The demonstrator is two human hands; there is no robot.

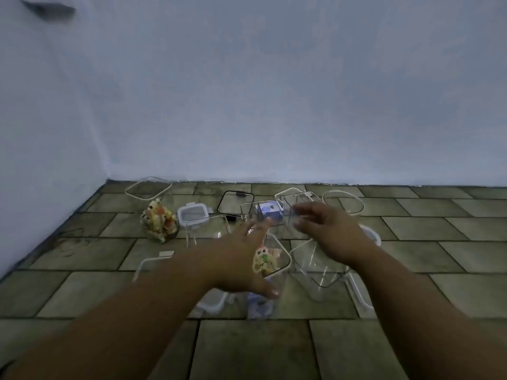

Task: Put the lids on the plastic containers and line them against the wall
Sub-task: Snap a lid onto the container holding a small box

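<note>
Several clear plastic containers stand on the tiled floor a little in front of the wall. A tall one at the left holds colourful packets. Another container with a packet sits under my left hand, whose fingers are spread above it, empty. My right hand hovers open over an empty clear container. A small white-rimmed lid lies behind the left hand. A black-rimmed lid lies farther back, beside a container with a blue-and-white box.
A side wall meets the back wall at the left corner. A round clear container stands at the back right. White-rimmed lids lie near my forearms. Bare tiles spread to the right.
</note>
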